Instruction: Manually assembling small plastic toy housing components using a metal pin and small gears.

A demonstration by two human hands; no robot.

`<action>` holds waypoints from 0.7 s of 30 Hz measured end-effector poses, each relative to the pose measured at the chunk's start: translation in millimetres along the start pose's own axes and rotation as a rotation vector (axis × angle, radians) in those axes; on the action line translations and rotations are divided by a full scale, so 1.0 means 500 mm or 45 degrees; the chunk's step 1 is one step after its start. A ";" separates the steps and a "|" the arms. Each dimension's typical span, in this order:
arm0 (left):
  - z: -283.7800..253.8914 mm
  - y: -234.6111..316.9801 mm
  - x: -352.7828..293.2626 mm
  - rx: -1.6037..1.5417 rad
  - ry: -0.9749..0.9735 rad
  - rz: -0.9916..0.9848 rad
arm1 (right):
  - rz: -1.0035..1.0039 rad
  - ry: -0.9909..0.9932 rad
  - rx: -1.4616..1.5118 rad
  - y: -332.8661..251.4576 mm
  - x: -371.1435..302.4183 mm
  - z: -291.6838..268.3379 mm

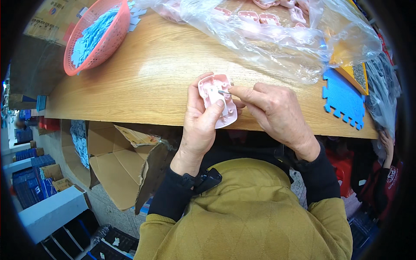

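Note:
A pale pink plastic housing half (232, 118), open side up, rests in my left hand (198, 128) above the table's near edge. My left thumb presses on a whitish flat piece inside it, while the fingers support it from behind. My right hand (279, 110) is closed, index finger and thumb together, on a thin metal-tipped tool (223, 92). Its tip reaches into the housing, over the whitish piece. Most of the tool is hidden by my fingers, so its exact kind does not show.
A pink mesh basket (124, 32) of light blue pieces stands back left. Clear plastic sheeting (277, 56) spreads behind, with pink housings (248, 17). At right lie a blue foam mat (344, 99) and yellow tray (366, 82). Below left is an open carton (117, 173); another person's hand (387, 145) is far right.

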State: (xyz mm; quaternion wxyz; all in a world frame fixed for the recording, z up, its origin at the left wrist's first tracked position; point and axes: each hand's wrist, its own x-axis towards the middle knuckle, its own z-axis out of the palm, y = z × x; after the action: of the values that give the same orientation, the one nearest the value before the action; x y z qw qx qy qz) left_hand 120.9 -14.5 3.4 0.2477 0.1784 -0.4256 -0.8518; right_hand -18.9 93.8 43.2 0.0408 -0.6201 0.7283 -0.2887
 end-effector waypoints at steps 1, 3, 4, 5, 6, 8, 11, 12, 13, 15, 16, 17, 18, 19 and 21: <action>0.000 0.001 0.001 -0.005 0.020 0.010 | -0.004 0.029 -0.009 0.000 0.000 0.004; 0.004 0.004 0.001 -0.012 0.040 0.019 | -0.008 0.056 -0.019 -0.002 -0.001 0.007; 0.009 0.008 -0.001 -0.003 0.045 0.035 | -0.002 0.057 -0.053 -0.004 -0.002 0.008; 0.012 0.009 -0.002 0.006 0.048 0.049 | 0.007 0.057 -0.087 -0.006 -0.004 0.010; 0.012 0.009 -0.002 0.005 0.046 0.047 | 0.009 0.057 -0.088 -0.007 -0.005 0.013; 0.012 0.010 -0.003 0.026 0.033 0.043 | 0.028 0.097 -0.109 -0.010 -0.006 0.020; 0.008 -0.004 -0.001 0.111 0.065 0.124 | 0.022 0.138 -0.059 -0.011 -0.007 0.026; 0.006 -0.009 0.000 0.112 0.065 0.124 | 0.023 0.139 -0.059 -0.011 -0.007 0.029; 0.003 -0.014 0.001 0.126 0.080 0.144 | 0.020 0.156 -0.059 -0.010 -0.008 0.032; 0.001 -0.017 0.003 0.141 0.096 0.162 | 0.019 0.174 -0.057 -0.009 -0.009 0.039; 0.000 -0.015 0.003 0.140 0.091 0.144 | 0.018 0.187 -0.054 -0.008 -0.010 0.042; -0.002 -0.014 0.004 0.140 0.087 0.127 | 0.016 0.199 -0.050 -0.007 -0.010 0.045; -0.003 -0.013 0.005 0.141 0.088 0.127 | 0.016 0.199 -0.049 -0.007 -0.010 0.046; -0.004 -0.012 0.006 0.140 0.088 0.128 | 0.007 0.218 -0.040 -0.007 -0.010 0.048; -0.008 -0.009 0.009 0.138 0.086 0.128 | 0.002 0.238 -0.033 -0.004 -0.012 0.053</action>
State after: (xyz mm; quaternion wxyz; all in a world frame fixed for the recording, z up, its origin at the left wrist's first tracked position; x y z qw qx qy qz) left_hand 118.0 -17.1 -3.0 0.2942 0.1987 -0.4710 -0.8075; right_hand -4.6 89.5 20.4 -0.0352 -0.5905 0.7331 -0.3357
